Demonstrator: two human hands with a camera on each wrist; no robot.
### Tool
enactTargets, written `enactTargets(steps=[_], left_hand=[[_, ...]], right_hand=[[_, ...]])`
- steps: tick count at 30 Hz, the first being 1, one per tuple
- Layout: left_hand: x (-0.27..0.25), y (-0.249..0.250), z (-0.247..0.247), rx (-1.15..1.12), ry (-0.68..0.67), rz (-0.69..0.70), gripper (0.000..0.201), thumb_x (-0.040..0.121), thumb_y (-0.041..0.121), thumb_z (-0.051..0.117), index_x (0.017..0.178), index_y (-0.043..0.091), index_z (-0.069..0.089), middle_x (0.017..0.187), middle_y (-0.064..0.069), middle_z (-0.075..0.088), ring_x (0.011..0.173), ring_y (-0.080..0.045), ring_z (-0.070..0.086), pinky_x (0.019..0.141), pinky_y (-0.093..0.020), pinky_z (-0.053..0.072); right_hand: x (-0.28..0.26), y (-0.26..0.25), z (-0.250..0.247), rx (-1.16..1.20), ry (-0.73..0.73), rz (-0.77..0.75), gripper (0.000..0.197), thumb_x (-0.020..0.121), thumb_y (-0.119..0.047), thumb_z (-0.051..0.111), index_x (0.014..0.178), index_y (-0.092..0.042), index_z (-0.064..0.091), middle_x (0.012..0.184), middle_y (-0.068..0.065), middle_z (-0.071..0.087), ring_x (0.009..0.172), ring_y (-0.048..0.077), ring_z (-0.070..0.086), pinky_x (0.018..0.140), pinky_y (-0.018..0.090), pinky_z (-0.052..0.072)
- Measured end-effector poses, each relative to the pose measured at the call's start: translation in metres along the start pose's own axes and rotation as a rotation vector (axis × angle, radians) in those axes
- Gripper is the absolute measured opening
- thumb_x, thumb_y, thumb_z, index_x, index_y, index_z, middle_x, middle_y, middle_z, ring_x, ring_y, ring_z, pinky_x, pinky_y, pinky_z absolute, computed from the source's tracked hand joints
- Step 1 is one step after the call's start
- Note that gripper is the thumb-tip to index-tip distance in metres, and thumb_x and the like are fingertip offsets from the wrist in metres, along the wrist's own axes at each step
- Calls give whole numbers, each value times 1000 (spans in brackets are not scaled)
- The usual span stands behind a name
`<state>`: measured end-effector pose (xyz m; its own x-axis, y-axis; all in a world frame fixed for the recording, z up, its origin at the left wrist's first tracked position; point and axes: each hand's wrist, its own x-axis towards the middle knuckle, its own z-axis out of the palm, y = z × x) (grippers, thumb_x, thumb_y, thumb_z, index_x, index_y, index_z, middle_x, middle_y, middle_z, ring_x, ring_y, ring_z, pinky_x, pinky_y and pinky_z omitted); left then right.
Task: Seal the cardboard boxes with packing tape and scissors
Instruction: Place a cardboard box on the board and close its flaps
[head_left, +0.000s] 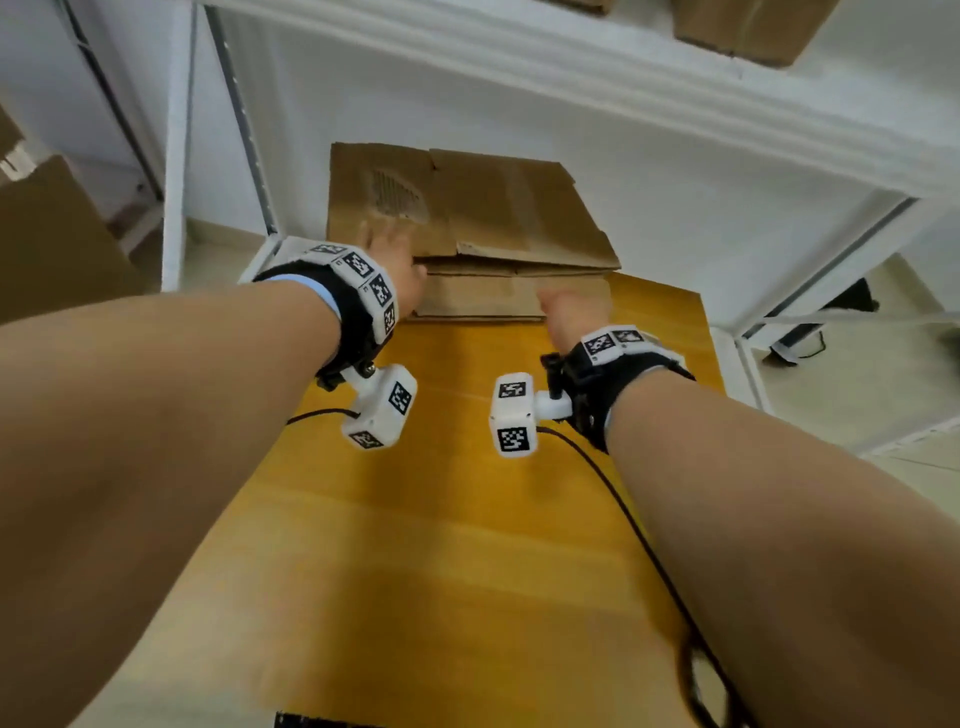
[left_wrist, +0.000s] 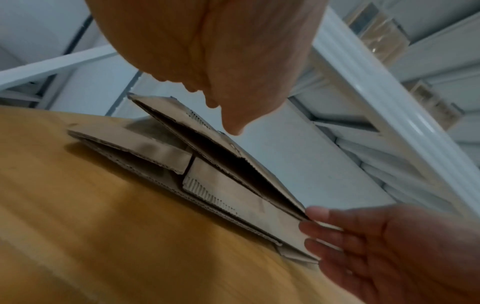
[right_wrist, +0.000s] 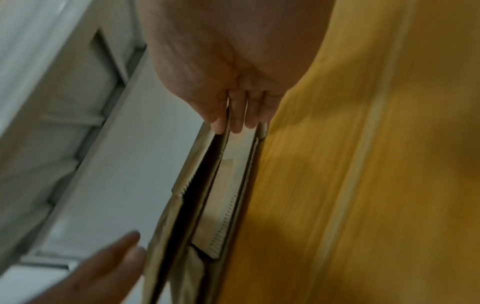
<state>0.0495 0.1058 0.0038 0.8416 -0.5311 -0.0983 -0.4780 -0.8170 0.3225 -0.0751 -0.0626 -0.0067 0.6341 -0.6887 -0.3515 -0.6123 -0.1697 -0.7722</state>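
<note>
The flattened cardboard box (head_left: 467, 228) lies at the far end of your table (head_left: 467, 493). Your left hand (head_left: 395, 260) rests open on top (fingers straight); your right hand (head_left: 574, 309) pinches its near edge.

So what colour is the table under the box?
Yellow-orange wood, with faint grain lines. The table shows best in the head view, under the flat brown box.
</note>
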Motion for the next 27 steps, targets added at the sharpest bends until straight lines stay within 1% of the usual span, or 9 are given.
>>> enactTargets(steps=[2,7,12,14,16,21,23,25,27], left_hand=[[17,4,10,52,-4,38,60,102,27,40,155,17,13,163,-7,4,149,-33,-5,119,-52,6],[55,4,29,182,-66,34,65,102,44,31,155,27,-4,162,-4,-14,147,-35,-17,116,-61,1],[58,-20,66,299,-325,-20,61,101,52,21,153,39,-8,161,-4,-18,147,-39,-9,116,-56,3],[53,-26,73,323,-321,-18,62,100,52,23,150,43,-11,161,-3,-19,147,-38,-10,116,-57,3],[49,-31,72,348,-327,-9,66,98,54,27,149,44,-13,161,-3,-18,148,-38,-7,116,-57,6],[10,-32,67,342,-379,5,70,97,51,38,150,44,-8,162,-1,-14,148,-38,-6,117,-58,9],[-8,-32,63,335,-386,33,72,97,48,43,151,42,-4,162,-2,-11,147,-38,-5,117,-59,12],[-19,-32,56,313,-396,53,74,96,44,48,152,41,0,162,-3,-9,147,-38,-3,117,-58,13],[-25,-31,48,289,-430,65,74,97,39,51,153,39,4,163,-3,-7,148,-37,-1,117,-57,16]], right_hand=[[13,-7,4,-94,40,-52,38,105,-25,41,139,-14,55,132,10,61,96,16,50,67,20,43],[38,-7,14,-447,8,-94,44,103,-24,37,147,-23,40,133,7,56,113,29,59,94,39,50],[55,9,41,-892,-110,-56,61,105,-39,36,158,-18,15,165,9,11,150,33,17,119,48,26],[52,7,41,-939,-111,-21,62,104,-37,39,158,-18,16,165,9,10,148,35,22,116,49,31],[43,6,38,-945,-120,-55,59,101,-32,44,154,-14,28,160,13,24,139,37,38,108,45,39],[-7,8,29,-1048,-225,-89,40,93,-20,56,130,-3,57,112,11,65,102,34,66,91,40,51],[-22,9,26,-1132,-227,-63,36,91,-22,59,123,-6,63,101,7,68,91,28,68,86,39,54],[-40,11,21,-1062,-209,-110,38,92,-28,56,125,-10,62,112,4,65,98,26,63,81,31,45],[-53,16,20,-1079,-185,-127,35,93,-29,54,123,-13,61,110,7,60,93,23,55,78,33,41]])
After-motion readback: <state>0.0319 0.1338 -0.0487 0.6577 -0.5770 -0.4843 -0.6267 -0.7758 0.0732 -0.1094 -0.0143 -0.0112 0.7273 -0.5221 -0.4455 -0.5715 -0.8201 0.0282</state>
